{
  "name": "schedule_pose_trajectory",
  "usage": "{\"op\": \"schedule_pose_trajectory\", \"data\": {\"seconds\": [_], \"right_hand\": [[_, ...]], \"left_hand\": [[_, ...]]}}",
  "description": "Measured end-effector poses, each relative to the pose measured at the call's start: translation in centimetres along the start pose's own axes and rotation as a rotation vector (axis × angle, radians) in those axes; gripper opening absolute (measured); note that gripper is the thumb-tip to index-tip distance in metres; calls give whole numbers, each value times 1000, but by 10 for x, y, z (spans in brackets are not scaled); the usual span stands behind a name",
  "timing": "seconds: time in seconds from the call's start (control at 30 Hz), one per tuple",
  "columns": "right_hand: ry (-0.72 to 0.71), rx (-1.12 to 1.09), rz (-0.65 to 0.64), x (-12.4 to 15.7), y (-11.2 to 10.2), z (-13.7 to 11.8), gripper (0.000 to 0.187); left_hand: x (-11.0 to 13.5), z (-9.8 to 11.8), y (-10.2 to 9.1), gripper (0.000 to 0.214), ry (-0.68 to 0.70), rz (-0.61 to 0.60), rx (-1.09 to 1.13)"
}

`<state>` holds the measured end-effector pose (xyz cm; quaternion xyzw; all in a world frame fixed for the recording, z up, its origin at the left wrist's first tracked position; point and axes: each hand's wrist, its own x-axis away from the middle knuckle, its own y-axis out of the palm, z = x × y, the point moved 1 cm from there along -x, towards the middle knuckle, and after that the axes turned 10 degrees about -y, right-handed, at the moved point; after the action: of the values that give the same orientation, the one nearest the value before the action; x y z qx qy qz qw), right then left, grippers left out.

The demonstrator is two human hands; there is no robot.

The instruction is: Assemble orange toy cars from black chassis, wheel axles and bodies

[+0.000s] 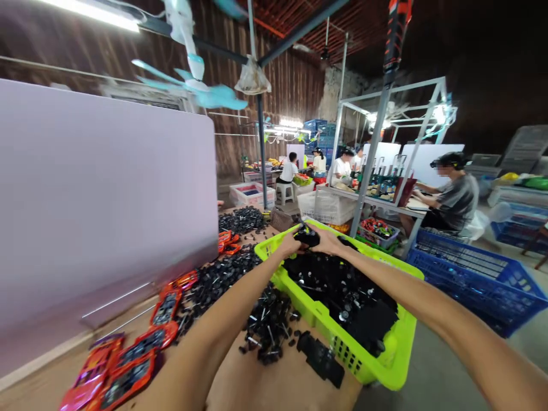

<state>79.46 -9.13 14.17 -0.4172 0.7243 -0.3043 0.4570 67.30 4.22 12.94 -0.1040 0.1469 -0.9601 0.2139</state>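
At the far end of a lime-green basket (319, 311), my left hand (291, 244) and my right hand (326, 240) are close together. Between them is a black plastic part (308, 235), with the fingers of both hands closed around it; its exact shape is partly hidden. Below, the basket is filled with black toy-car chassis (372, 322), some showing small wheels and metal bits. One more black chassis (322, 358) lies on the table beside the basket's near left edge.
Wheel-and-axle pieces (268, 322) are heaped left of the basket. Orange toy-car bodies (135, 368) lie along a pale upright panel (107, 205). A blue crate (475, 279) stands on the floor at right. A metal post (370, 165) rises behind the basket; people sit working beyond.
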Motion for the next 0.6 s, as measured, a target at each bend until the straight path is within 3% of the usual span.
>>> {"op": "schedule_pose_trajectory", "data": {"seconds": [0.1, 0.3, 0.47, 0.6], "right_hand": [[-85, 23, 27, 9, -12, -13, 97], [-239, 13, 89, 28, -11, -37, 95], [-315, 39, 73, 35, 7, -63, 93], [-277, 65, 68, 36, 9, -79, 94]], "left_hand": [[22, 12, -1, 73, 79, 18, 26], [77, 21, -28, 74, 119, 20, 22], [119, 19, -55, 60, 50, -160, 49], [128, 26, -71, 64, 27, -300, 62]]}}
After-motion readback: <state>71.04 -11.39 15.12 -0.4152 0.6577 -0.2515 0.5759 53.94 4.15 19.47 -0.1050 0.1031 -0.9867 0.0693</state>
